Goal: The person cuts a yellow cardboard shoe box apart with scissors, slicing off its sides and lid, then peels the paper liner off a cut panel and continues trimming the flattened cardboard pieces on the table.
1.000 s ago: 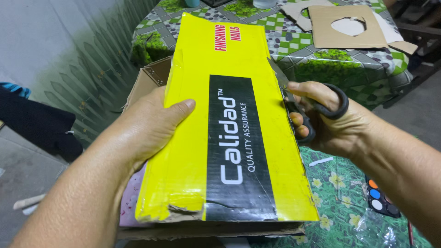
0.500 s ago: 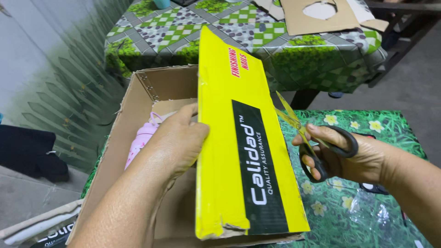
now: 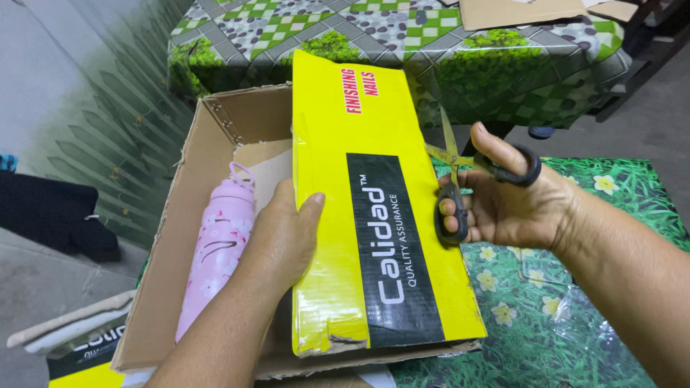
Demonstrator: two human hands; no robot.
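Note:
My left hand grips the left edge of a yellow cardboard box panel with a black stripe, thumb on its face. The panel leans over an open brown cardboard box. A pink bottle with a loop handle lies inside that box, left of my hand. My right hand holds black-handled scissors, blades spread apart, at the panel's right edge.
A table with a green checked cloth stands behind, with brown cardboard pieces on it. A green cloth with white flowers lies under my right arm. More yellow and white packaging sits at lower left.
The yellow panel has swung to the right and flatter, uncovering the inside of the brown box and the pink bottle. My right hand has risen to the panel's right edge with the scissors' blades spread.

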